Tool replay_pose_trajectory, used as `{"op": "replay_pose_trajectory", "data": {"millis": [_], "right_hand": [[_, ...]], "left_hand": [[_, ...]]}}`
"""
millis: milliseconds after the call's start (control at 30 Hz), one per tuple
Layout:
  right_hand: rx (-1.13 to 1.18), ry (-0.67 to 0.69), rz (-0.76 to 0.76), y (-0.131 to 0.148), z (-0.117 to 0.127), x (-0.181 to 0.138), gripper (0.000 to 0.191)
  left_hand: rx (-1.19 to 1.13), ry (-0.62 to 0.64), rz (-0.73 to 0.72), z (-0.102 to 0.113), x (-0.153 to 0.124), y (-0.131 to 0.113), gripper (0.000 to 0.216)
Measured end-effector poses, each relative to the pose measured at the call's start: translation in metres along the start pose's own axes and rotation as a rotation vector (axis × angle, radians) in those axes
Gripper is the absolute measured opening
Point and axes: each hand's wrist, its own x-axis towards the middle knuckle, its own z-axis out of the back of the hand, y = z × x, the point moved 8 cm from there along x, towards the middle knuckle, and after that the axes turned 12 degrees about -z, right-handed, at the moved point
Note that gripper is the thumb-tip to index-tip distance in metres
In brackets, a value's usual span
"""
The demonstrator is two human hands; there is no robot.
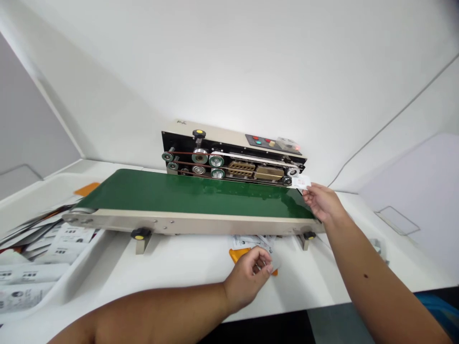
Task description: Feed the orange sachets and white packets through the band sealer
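Note:
A band sealing machine [233, 162] with exposed pulleys and belts stands behind a green conveyor belt [193, 193]. My right hand [322, 203] rests at the belt's right end, pinching a small white printed packet [300, 181] close to the sealer's belt end. My left hand [247, 279] hangs over the white table in front of the conveyor, its fingers closed on a clear plastic sachet [274, 261]. Just beyond that hand lie a few printed packets [251, 241] on an orange tray [234, 255], partly hidden by my hand.
A white tray [53, 282] at the left holds several printed sheets or packets. An orange piece [87, 189] sits behind the conveyor's left end. Black-and-yellow knobs [140, 233] mark the conveyor frame. White walls rise behind, and a thin cable [373, 138] runs up the right wall.

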Motion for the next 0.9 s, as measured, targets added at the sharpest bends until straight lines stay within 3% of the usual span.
{"op": "replay_pose_trajectory", "data": {"millis": [233,333,433,500,533,567,633,667,733,800,900], "right_hand": [[-0.089,0.068,-0.039,-0.008,-0.025,0.001,0.018],[-0.158,0.010,0.016,-0.006,-0.028,0.000,0.035],[-0.341,-0.306,0.357,0.007,-0.006,-0.034,0.045],[-0.441,-0.521,0.667,0.003,0.007,-0.082,0.038],[-0.464,-0.545,0.794,-0.007,0.010,-0.106,0.034],[-0.524,-0.461,0.894,-0.022,0.004,-0.125,0.028],[-0.774,-0.068,1.004,-0.067,-0.027,-0.152,0.020],[-0.895,0.158,1.012,-0.094,-0.044,-0.162,0.022],[-1.053,0.444,0.980,-0.141,-0.069,-0.175,0.029],[-1.141,0.510,0.952,-0.167,-0.085,-0.173,0.045],[-1.223,0.452,0.932,-0.183,-0.096,-0.160,0.058]], "left_hand": [[0.017,0.002,0.001,0.001,0.001,0.003,0.021],[0.038,-0.004,-0.013,0.002,0.003,-0.002,0.018],[0.098,0.004,-0.046,0.002,0.003,-0.013,0.015],[0.177,0.061,-0.134,-0.001,0.001,-0.025,0.011],[0.219,0.114,-0.211,-0.006,-0.001,-0.032,0.010],[0.254,0.183,-0.304,-0.012,-0.005,-0.038,0.010],[0.296,0.340,-0.490,-0.028,-0.017,-0.047,0.014],[0.310,0.415,-0.563,-0.035,-0.023,-0.048,0.018],[0.347,0.531,-0.662,-0.046,-0.034,-0.047,0.025],[0.395,0.566,-0.734,-0.050,-0.039,-0.047,0.028],[0.433,0.508,-0.806,-0.048,-0.036,-0.054,0.025]]}}
